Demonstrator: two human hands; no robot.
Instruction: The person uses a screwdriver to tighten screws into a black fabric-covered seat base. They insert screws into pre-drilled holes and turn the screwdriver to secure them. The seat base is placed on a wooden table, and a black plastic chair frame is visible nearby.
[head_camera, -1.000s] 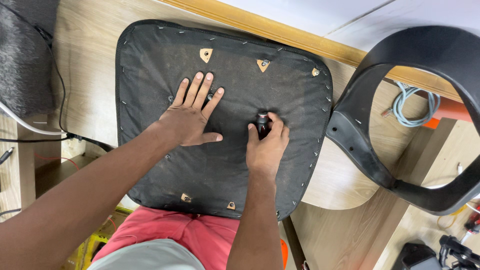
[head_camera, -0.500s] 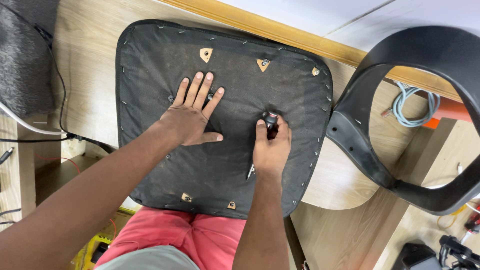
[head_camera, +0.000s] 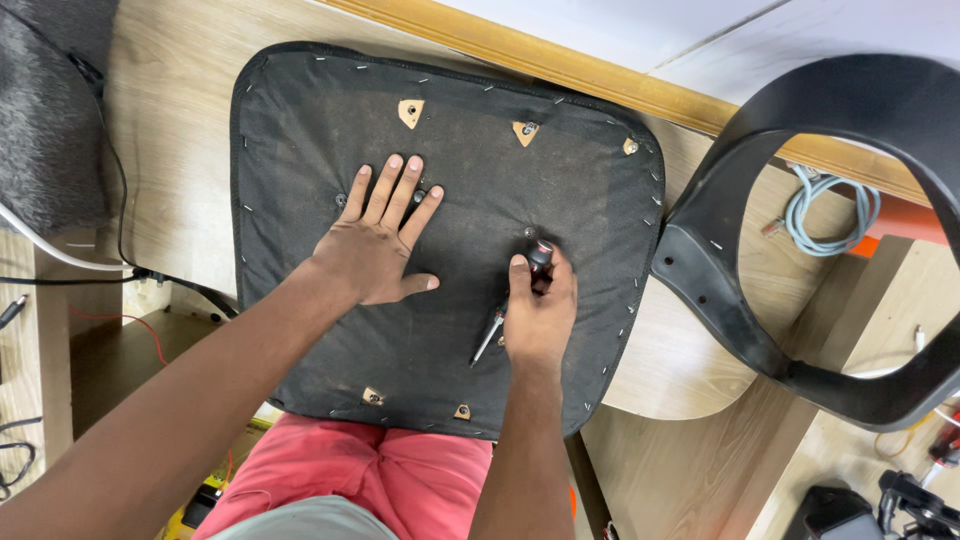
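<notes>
A black upholstered seat cushion (head_camera: 300, 130) lies upside down on my lap and the wooden table, its fabric stapled round the edge, with small triangular cut-outs showing bolt holes. My left hand (head_camera: 375, 245) rests flat on its middle, fingers spread. My right hand (head_camera: 535, 315) grips a screwdriver (head_camera: 540, 255) with a black and red handle; its metal shaft sticks out below the hand toward the lower left. A small screw or bolt head (head_camera: 529, 233) sits just above the handle.
A black curved plastic chair back (head_camera: 740, 260) lies to the right on the wooden table (head_camera: 170, 170). A coiled light blue cable (head_camera: 825, 215) lies beyond it. Grey fabric (head_camera: 40, 110) and black cables (head_camera: 110, 200) are at the left. Tools lie at the bottom right.
My right hand has slid a little right and down on the cushion, and the screwdriver shaft now shows below it. The left hand stays flat in place.
</notes>
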